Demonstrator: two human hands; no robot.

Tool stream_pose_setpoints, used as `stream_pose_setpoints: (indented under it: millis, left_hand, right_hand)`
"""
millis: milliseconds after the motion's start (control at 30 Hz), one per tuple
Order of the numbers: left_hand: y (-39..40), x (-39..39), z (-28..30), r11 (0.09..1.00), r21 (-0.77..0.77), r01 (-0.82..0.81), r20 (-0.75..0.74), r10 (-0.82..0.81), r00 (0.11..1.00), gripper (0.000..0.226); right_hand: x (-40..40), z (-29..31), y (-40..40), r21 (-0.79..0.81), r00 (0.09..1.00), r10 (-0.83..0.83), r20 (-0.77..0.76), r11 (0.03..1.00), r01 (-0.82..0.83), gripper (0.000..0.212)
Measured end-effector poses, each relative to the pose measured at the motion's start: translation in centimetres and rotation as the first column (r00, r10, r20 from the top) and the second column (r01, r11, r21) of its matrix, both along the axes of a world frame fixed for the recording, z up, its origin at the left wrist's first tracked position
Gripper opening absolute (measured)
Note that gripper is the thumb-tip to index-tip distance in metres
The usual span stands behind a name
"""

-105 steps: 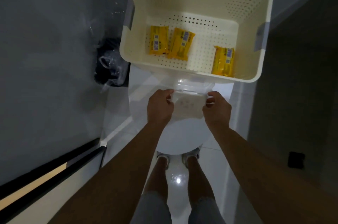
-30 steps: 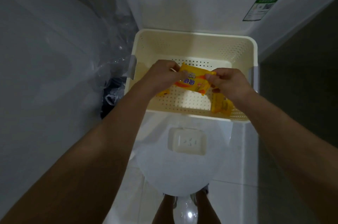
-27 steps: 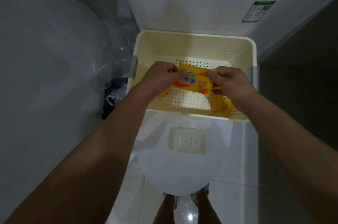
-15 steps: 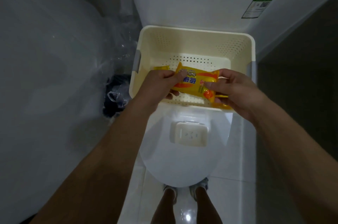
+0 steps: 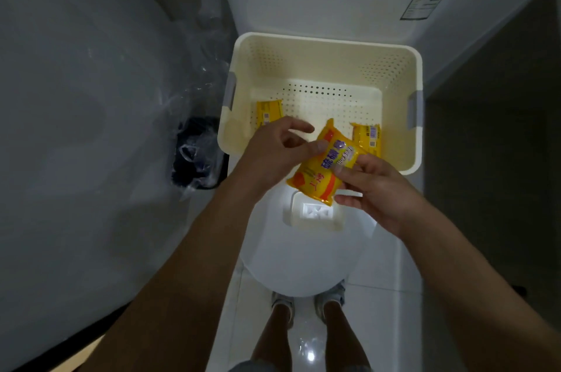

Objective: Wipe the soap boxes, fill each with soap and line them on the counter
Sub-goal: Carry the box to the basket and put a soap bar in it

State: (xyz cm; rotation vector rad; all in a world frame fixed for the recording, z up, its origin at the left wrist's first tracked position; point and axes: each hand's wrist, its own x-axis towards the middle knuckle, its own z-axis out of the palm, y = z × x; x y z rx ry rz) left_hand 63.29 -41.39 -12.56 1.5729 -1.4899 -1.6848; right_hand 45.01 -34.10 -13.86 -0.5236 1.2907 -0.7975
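Holding a yellow wrapped soap bar (image 5: 324,167) between both hands above the front rim of a cream perforated basket (image 5: 328,50). Left hand (image 5: 273,156) gripping the pack's upper left side, thumb laid across the wrapper, index finger stretched forward over the basket floor. Right hand (image 5: 373,186) pinching the pack's right edge, fingertips curled on the printed face and lower corner. Tilted diagonally, one sealed end up toward the basket, the other down toward an open soap box (image 5: 314,214). Printed with purple and red lettering on the yellow wrapper.

Resting on the closed white toilet lid (image 5: 300,262), just below the held pack and partly hidden by it: that pale soap box, empty as far as can be seen, drain slots visible in its floor. Sitting on the rear of the toilet, against the cistern (image 5: 334,4): the basket, grey handles on both short sides. Lying inside it, two more yellow soap packs, one (image 5: 268,113) at the near left corner, another (image 5: 368,136) at the near right, just beside the held pack's upper end.

Standing to the left of the toilet, a small bin lined with a dark bag (image 5: 197,153) under crumpled clear plastic. Showing on the cistern's upper right, a green-edged label (image 5: 426,1). Visible below the lid, two legs and shoes (image 5: 306,300) on glossy white floor tiles.
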Motion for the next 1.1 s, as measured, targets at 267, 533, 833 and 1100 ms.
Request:
stream_pose_setpoints:
  millis: [267, 533, 833, 1100]
  left_hand:
    - [6.1, 0.5, -3.5, 0.961, 0.187, -0.203, -0.014, 0.209, 0.978, 0.031]
    - [8.1, 0.9, -5.7, 0.953, 0.219, -0.211, -0.016, 0.220, 0.975, 0.027]
    - [10.8, 0.6, -9.7, 0.969, 0.107, -0.224, 0.243, 0.193, 0.951, 0.020]
    - [9.8, -1.1, -12.2, 0.983, -0.038, -0.177, 0.471, 0.174, 0.865, 0.026]
  right_hand:
    - [0.8, -3.0, 3.8, 0.115, 0.944, -0.262, 0.200, 0.963, 0.243, 0.036]
    - [0.6, -4.3, 5.7, 0.092, 0.969, -0.244, -0.030, 0.965, 0.246, 0.022]
    - [1.7, -8.6, 7.5, 0.110, 0.853, -0.251, -0.458, 0.936, 0.334, 0.020]
    - [1.6, -11.9, 5.2, 0.139, 0.689, -0.041, -0.724, 0.969, 0.204, 0.020]
